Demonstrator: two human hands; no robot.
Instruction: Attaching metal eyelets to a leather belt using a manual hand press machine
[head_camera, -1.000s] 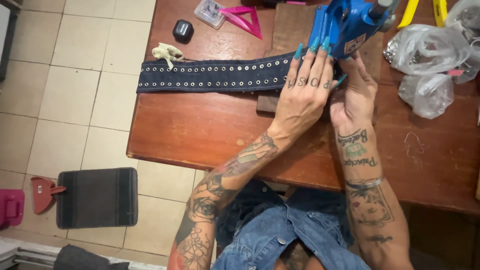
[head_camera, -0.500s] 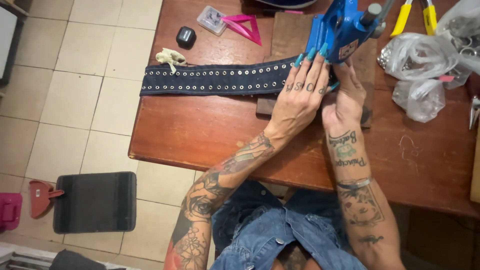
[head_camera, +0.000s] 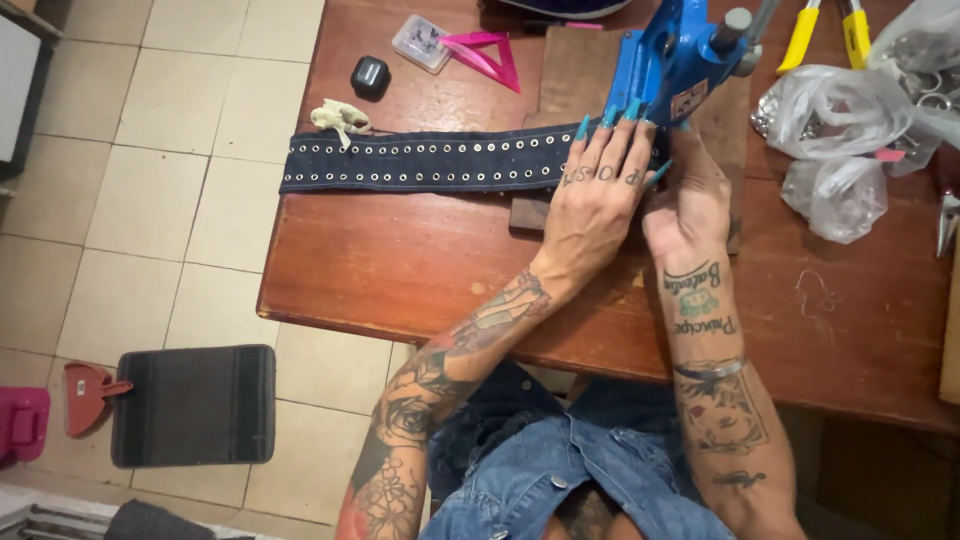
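Flat, the left hand (head_camera: 598, 190) pins the studded denim strip (head_camera: 430, 162) steady under the blue press (head_camera: 672, 60). Right hand (head_camera: 690, 195), at its three o'clock, seems to grip nothing, though partly hidden.

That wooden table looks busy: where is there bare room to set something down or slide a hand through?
The widest bare patch of the table runs along the near edge, below the studded denim belt and left of the left hand. Another lies right of the right hand, below the plastic bags. The far edge is crowded: blue press, pink triangle, yellow-handled pliers.
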